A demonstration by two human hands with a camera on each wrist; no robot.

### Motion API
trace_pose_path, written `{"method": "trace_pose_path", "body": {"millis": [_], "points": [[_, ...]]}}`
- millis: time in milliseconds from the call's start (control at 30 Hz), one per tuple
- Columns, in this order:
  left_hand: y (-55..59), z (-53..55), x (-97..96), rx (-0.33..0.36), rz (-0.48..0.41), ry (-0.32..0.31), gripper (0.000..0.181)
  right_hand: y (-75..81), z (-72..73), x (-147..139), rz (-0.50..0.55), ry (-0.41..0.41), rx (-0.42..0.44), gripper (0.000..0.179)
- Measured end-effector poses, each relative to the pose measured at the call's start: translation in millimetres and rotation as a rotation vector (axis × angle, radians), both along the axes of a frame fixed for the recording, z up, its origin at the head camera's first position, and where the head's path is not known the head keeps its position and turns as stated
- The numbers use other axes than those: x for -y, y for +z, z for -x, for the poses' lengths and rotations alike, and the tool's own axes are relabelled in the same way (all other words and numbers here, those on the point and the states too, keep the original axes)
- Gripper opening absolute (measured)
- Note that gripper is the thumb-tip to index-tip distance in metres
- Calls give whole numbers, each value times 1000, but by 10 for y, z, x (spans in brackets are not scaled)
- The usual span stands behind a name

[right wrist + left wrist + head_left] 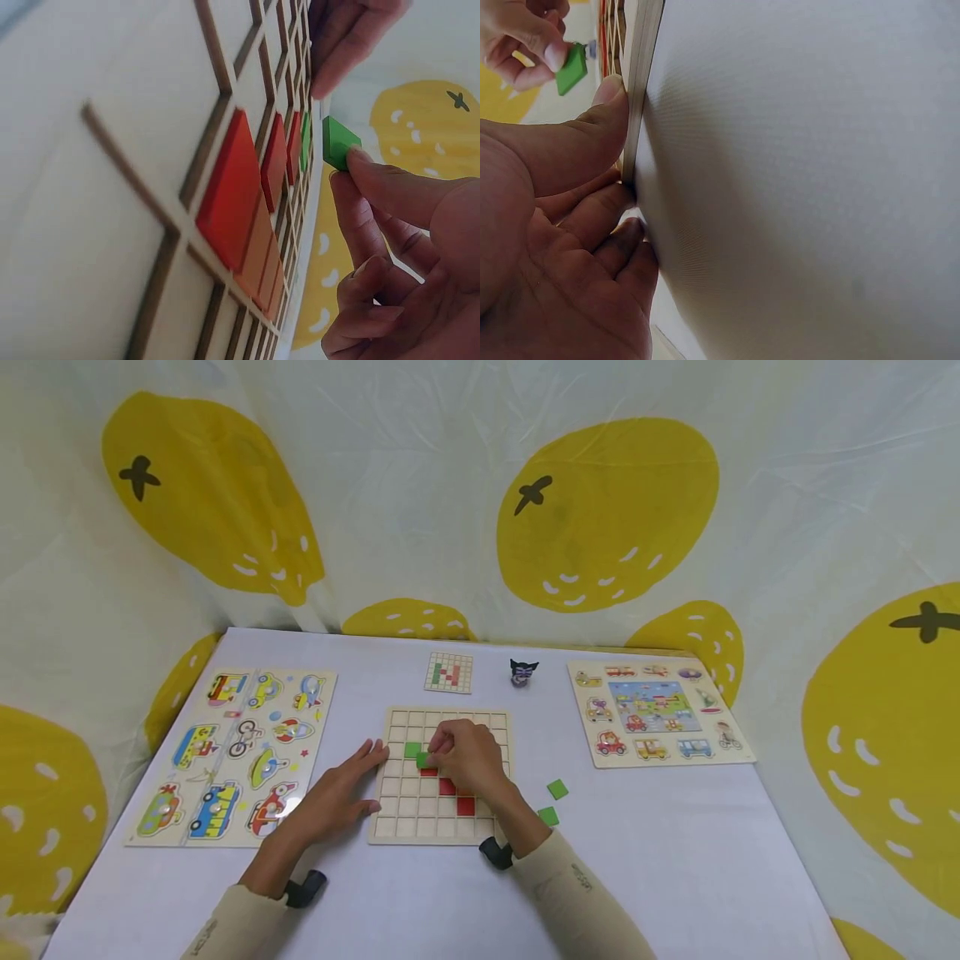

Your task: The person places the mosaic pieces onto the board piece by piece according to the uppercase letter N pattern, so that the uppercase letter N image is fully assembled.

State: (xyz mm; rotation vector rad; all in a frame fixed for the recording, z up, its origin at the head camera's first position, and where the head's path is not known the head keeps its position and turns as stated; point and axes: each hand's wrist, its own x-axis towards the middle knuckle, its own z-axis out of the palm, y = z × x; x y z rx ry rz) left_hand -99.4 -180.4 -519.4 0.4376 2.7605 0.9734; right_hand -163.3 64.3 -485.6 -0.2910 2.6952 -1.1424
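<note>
Green tile: I hold it raised over the far left part of the grid board, not touching it.
Right hand: my thumb and fingers are narrow and pinch this tile by its edge.
Left hand: my fingers are extended and spread, and they touch the left edge of the grid board.
Placed tiles: one seated green tile and a diagonal of red tiles lie in cells of the grid board.
Loose green tiles: two, on the bench, just right of the grid board.
Pattern card: beyond the far edge of the grid board.
Small dark figure: beyond the grid board also, more to the right.
Vehicle puzzles: one is left of the grid board, the other is well to its right.
</note>
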Motion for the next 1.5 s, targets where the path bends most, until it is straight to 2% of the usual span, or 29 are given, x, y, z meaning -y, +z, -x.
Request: {"method": "trace_pose_path", "body": {"millis": [167,433,933,1067,1167,1300,1500], "points": [[8,-1,4,-6,1,1,92,-33,-6,99,-20,10,-10,17],[8,-7,-5,0,-1,5,92,-98,-12,226,-70,-16,-19,21],[21,-9,-11,6,1,3,93,-129,-20,265,-156,19,-29,17],[27,-14,-16,8,-3,1,93,-111,-36,201,-133,47,-29,13],[28,-18,-17,5,4,3,92,-79,-63,123,-80,51,-21,13],[27,-18,-19,1,13,4,92,-30,-114,-11,-18,31,-5,17],[30,-16,-28,0,10,6,94,11,-189,-271,14,-22,3,17]]}}
